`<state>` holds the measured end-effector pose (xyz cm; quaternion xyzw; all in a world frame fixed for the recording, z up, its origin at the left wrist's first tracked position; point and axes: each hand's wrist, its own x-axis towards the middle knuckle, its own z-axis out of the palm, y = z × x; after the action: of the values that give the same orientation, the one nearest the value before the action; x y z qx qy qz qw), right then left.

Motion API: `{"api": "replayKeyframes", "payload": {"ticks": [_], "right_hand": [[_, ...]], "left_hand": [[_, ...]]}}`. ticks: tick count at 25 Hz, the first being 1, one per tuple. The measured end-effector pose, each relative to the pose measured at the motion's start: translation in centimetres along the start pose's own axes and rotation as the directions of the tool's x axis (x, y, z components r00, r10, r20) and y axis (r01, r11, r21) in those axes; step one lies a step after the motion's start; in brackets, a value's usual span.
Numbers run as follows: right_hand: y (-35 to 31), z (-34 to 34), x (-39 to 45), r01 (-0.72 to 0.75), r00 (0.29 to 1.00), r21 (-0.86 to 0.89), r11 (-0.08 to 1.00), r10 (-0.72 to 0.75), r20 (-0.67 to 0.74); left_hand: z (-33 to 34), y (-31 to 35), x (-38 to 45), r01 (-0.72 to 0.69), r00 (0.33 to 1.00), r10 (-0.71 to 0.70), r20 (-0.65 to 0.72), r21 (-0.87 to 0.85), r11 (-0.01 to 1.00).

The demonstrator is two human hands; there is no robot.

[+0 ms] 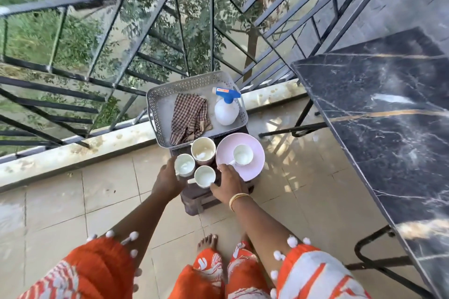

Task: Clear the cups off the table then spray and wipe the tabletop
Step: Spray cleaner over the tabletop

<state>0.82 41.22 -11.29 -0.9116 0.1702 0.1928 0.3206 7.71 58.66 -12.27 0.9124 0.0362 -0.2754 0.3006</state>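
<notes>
Several cups stand on a low brown stool [194, 195]: a taller cream cup [203, 152], a left white cup [184, 165], a front white cup [204, 176], and a white cup [243, 154] on a pink plate [255, 167]. My left hand [167, 179] holds the left white cup from its left side. My right hand [228, 183] curls round the right side of the front white cup, fingertips by the plate's rim. In a grey basket [155, 104] on the stool lie a checked cloth [189, 116] and a white spray bottle [227, 109] with a blue trigger. The dark marble table [388, 116] stands at the right.
A black metal railing [121, 56] with a pale ledge [73, 150] runs behind the stool. The floor is beige tile [73, 201]. The table's black metal legs [369, 260] reach down at the right. My bare foot [207, 241] is just in front of the stool.
</notes>
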Motion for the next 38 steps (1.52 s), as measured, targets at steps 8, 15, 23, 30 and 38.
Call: {"api": "replayKeyframes", "payload": {"ticks": [8, 15, 23, 30, 38], "right_hand": [[1.4, -8.5, 2.0, 0.022, 0.998, -0.059, 0.998, -0.025, -0.054], [3.3, -13.3, 4.9, 0.025, 0.998, 0.015, 1.0, -0.024, -0.063], [3.0, -14.8, 10.7, -0.031, 0.999, 0.258, 0.966, 0.041, -0.034], [1.2, -12.4, 17.8, -0.134, 0.991, 0.36, 0.923, 0.135, 0.024], [-0.1, -10.1, 22.7, -0.16, 0.98, 0.417, 0.895, 0.195, -0.041]], "left_hand": [[-0.2, 6.8, 0.1, -0.085, 0.996, 0.088, -0.016, 0.12, 0.989], [-0.2, 14.7, 0.2, -0.084, 0.995, 0.091, -0.044, 0.144, 0.986], [0.4, 15.2, 4.0, -0.021, 1.0, 0.02, 0.009, 0.186, 0.982], [0.8, 13.8, 8.0, -0.025, 0.998, 0.019, 0.055, 0.119, 0.993], [0.4, 12.4, 11.2, -0.039, 0.994, 0.022, 0.111, 0.152, 0.988]]}}
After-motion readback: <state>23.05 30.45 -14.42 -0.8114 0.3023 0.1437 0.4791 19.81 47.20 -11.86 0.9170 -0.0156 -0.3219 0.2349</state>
